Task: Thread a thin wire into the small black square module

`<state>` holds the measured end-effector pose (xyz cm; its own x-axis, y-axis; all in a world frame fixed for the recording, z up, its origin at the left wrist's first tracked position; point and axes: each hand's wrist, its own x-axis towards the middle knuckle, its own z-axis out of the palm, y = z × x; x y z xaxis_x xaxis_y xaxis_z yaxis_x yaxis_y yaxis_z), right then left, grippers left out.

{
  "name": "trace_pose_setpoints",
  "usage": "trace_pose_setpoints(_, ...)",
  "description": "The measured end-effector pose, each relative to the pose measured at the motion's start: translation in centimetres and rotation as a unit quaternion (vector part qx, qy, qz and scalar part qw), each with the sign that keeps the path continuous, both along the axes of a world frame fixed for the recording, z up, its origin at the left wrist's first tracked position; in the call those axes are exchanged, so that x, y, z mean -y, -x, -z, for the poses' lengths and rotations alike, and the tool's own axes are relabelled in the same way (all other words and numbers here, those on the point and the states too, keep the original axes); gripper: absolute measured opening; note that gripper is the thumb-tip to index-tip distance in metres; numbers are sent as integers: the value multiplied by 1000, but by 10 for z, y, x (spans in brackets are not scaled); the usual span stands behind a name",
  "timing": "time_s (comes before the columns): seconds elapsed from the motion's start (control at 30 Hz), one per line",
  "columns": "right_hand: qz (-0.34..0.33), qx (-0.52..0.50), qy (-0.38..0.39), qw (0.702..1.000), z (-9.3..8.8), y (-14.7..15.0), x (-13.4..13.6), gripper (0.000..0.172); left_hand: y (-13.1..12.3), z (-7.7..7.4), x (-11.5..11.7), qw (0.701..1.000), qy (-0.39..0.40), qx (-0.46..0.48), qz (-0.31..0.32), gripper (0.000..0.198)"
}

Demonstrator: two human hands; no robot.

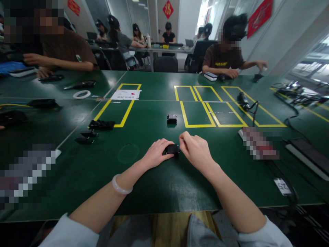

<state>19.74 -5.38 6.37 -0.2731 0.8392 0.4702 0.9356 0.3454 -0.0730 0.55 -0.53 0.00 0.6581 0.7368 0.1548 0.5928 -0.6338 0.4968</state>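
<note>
Both my hands meet on a small black box-like part (172, 149) lying on the green table (154, 185). My left hand (156, 153) curls its fingers round the part's left side, with a pale bangle on that wrist. My right hand (196, 149) pinches the part's right end with bent fingers. A second small black part (172, 118) sits farther out, straight ahead of my hands, untouched.
Several black parts (101, 124) lie to the left by a yellow-taped rectangle (120, 106). More yellow-taped boxes (216, 106) lie ahead right, with a black tool and cable (244, 102). A power strip and cables (303, 154) run along the right. Other people sit across the table.
</note>
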Motion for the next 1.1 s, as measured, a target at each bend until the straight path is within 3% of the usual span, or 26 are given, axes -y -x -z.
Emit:
trace_pose_setpoints(0.17,-7,2,15,1000,1,4,1,33,0,2,0,1000,0,4,-2,36)
trace_pose_setpoints(0.53,20,14,-4,1000,-3,0,0,19,0,0,1,1000,3,5,-1,39)
trace_pose_setpoints(0.8,30,30,2,999,-2,-4,1,34,0,1,0,1000,-5,-7,-1,39)
trace_pose_setpoints(1.1,41,31,47,998,-8,-5,2,20,0,-1,1,1000,7,-8,0,39)
